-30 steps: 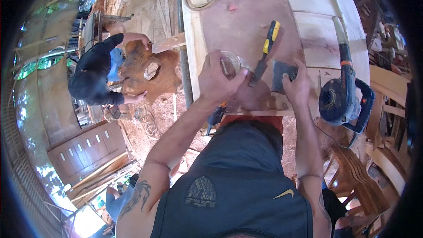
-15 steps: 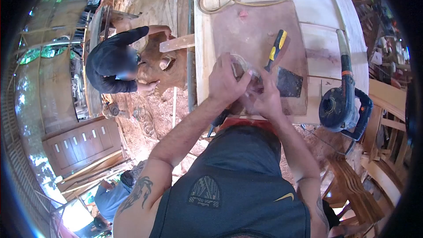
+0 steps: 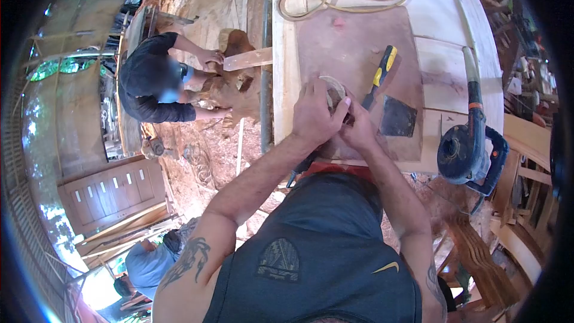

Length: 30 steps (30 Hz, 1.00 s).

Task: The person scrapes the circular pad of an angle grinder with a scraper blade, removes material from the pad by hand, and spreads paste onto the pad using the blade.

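My left hand (image 3: 315,113) is closed around the near side of a round disc (image 3: 335,85) with a pale rim, thumb pressed against it. Against its other edge, my right hand (image 3: 359,127) has its fingers bent inward. The disc's middle and underside are mostly hidden by my fingers. Part of a dark tool body (image 3: 304,164) shows below my left wrist, close to my waist; whether it joins the disc I cannot tell. Just beyond my right hand lies a hand tool with a yellow-and-black handle (image 3: 384,67). A dark square sheet (image 3: 398,116) rests to its right.
The workbench (image 3: 445,57) carries a dusty brown board (image 3: 359,30), a coiled cord (image 3: 344,5) at the far side and a dark blue blower (image 3: 461,149) at right. A co-worker (image 3: 152,78) bends over a carved wood piece (image 3: 238,45) at left. Curved wooden parts (image 3: 478,257) stand lower right.
The view has shifted slightly, so the bench sits further right. My fingers have moved on the disc, which shows more clearly. The co-worker's hands have moved on the wood.
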Motion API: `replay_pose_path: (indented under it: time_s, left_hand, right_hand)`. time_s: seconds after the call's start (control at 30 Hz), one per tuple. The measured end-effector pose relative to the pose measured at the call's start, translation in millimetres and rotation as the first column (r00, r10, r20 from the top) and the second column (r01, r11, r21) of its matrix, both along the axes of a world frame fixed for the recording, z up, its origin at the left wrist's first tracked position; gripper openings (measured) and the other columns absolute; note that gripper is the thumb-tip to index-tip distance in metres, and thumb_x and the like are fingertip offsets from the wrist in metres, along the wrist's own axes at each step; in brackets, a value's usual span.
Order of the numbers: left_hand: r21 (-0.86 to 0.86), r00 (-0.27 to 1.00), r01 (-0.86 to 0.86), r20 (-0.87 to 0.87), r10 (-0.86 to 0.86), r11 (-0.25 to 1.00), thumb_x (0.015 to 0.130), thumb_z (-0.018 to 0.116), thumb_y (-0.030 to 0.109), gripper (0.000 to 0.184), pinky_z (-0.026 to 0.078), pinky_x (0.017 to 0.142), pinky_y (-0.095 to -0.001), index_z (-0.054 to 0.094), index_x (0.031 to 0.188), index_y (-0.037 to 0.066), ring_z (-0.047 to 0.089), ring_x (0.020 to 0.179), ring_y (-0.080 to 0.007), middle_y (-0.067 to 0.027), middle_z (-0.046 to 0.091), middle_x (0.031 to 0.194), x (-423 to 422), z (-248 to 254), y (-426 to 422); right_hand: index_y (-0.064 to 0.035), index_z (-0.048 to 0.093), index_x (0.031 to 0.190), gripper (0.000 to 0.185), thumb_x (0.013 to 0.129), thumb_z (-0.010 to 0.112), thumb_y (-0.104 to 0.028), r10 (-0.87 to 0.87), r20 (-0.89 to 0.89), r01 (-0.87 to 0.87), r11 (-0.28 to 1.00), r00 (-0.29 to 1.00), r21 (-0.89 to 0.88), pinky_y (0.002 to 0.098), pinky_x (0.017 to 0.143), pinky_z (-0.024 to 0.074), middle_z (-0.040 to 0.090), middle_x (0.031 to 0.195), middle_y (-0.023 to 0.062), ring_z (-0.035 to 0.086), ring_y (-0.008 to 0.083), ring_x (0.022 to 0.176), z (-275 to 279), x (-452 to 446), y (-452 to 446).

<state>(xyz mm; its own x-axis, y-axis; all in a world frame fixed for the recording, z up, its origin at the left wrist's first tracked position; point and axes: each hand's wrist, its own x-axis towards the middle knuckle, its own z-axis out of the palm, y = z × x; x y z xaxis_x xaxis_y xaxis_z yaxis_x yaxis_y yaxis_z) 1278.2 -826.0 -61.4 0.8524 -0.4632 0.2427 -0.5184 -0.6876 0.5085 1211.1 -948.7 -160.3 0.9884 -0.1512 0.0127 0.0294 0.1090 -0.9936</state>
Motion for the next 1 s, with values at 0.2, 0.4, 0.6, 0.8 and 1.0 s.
replay_pose_path:
  time_s: [0.2,0.4,0.6,0.8,1.0]
  left_hand:
    - [0.000,0.999,0.008,-0.044,-0.008,1.000,0.093,0.080,0.029,0.046,0.053,0.102,-0.0565,0.058,0.117,-0.004,0.062,0.126,-0.0540,-0.0348,0.064,0.119,-0.2,0.2,0.9]
    - [0.011,0.999,0.024,-0.044,-0.023,1.000,0.094,0.079,0.029,0.047,0.053,0.101,-0.0570,0.057,0.118,-0.005,0.062,0.124,-0.0546,-0.0352,0.063,0.121,0.4,2.6,1.1]
    - [-0.003,0.999,0.032,-0.037,-0.032,0.999,0.093,0.080,0.030,0.048,0.054,0.101,-0.0563,0.057,0.118,-0.004,0.063,0.124,-0.0543,-0.0367,0.063,0.123,1.4,0.9,1.4]
    - [-0.017,0.999,0.001,-0.033,-0.001,1.000,0.089,0.083,0.031,0.053,0.055,0.101,-0.0552,0.056,0.119,-0.003,0.064,0.124,-0.0533,-0.0379,0.063,0.127,-0.4,2.5,-2.0]
    - [-0.030,0.999,-0.034,-0.028,0.033,0.999,0.085,0.086,0.032,0.058,0.055,0.101,-0.0542,0.056,0.121,-0.004,0.063,0.123,-0.0540,-0.0387,0.062,0.131,-5.3,3.3,-2.9]
  right_hand:
    - [-0.0034,0.048,0.158,0.079,0.085,0.079,-0.006,0.042,-0.063,-0.043,0.999,0.997,-0.008,0.0409,0.105,0.0570,0.070,0.137,0.0215,0.071,0.0301,0.125,4.0,1.5,-1.9]
    - [-0.0039,0.049,0.157,0.080,0.084,0.081,-0.006,0.053,-0.084,-0.057,0.998,0.995,-0.041,0.0417,0.102,0.0579,0.072,0.133,0.0217,0.072,0.0304,0.123,3.0,0.9,-5.4]
    - [-0.0042,0.048,0.157,0.080,0.084,0.080,-0.005,0.027,-0.026,-0.028,0.998,0.999,-0.051,0.0419,0.102,0.0583,0.073,0.131,0.0211,0.073,0.0301,0.121,3.0,1.8,-4.8]
    - [-0.0045,0.045,0.160,0.080,0.086,0.077,-0.004,0.065,-0.049,-0.065,0.998,0.997,-0.002,0.0409,0.106,0.0567,0.070,0.138,0.0184,0.070,0.0267,0.126,9.6,0.3,-9.3]
    - [-0.0054,0.044,0.162,0.078,0.090,0.075,-0.003,0.061,-0.036,-0.058,0.997,0.998,0.058,0.0397,0.109,0.0546,0.066,0.144,0.0169,0.067,0.0245,0.130,10.9,0.5,-7.5]
